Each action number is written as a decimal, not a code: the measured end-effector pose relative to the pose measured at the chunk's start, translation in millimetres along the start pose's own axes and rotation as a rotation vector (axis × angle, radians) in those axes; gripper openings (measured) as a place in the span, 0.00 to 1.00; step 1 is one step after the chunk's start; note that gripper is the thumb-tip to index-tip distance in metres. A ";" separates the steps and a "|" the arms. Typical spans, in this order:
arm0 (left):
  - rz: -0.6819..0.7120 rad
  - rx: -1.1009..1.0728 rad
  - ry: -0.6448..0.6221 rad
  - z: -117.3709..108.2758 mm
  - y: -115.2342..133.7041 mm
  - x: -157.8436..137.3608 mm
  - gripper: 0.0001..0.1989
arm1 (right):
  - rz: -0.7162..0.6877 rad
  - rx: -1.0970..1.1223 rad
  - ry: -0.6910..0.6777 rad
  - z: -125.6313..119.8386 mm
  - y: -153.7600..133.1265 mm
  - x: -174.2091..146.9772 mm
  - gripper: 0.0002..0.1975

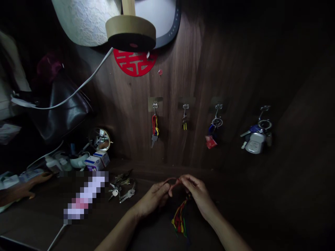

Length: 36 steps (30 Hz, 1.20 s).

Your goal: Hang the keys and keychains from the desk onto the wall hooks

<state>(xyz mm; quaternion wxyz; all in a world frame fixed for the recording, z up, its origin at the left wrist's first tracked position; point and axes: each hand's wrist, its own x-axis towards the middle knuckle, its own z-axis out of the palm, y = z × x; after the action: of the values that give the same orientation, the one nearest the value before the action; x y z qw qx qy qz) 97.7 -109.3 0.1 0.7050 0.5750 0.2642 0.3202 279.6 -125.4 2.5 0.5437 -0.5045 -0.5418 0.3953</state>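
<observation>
My left hand (154, 198) is closed, its thumb and fingers pinching one side of a thin reddish-brown strap (171, 180). My right hand (196, 191) pinches the other end of that strap between thumb and fingers. Below my right hand hangs a tassel of red, yellow and green cords (179, 218); dim light hides how it joins the strap. To the left of my left hand, several loose keys (127, 195) lie on the dark tabletop (146, 233).
On the wood panel hang a key on a red-yellow cord (155, 129), small yellow-tipped keys (184, 124), a ring with a red tag (210, 142) and a grey fob bunch (255, 143). Small boxes (96, 161), a round mirror (100, 139) and a black bag (65, 104) stand left. A lamp base (131, 31) hangs above.
</observation>
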 end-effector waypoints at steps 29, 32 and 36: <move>0.546 0.006 0.583 -31.0 141.6 94.0 0.16 | -0.215 -0.705 -0.221 -12.1 28.0 9.5 0.09; 0.521 0.017 0.582 -33.1 133.0 94.1 0.17 | -0.209 -0.704 -0.221 -12.2 27.0 9.2 0.10; 0.486 0.037 0.604 -35.4 124.5 91.8 0.17 | -0.222 -0.693 -0.212 -12.1 26.1 8.2 0.10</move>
<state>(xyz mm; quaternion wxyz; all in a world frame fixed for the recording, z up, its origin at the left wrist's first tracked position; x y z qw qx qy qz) 113.3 -0.6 114.7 0.4887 0.5133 0.3217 0.6279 295.5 -114.1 -20.3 0.3212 -0.5531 -0.7480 0.1771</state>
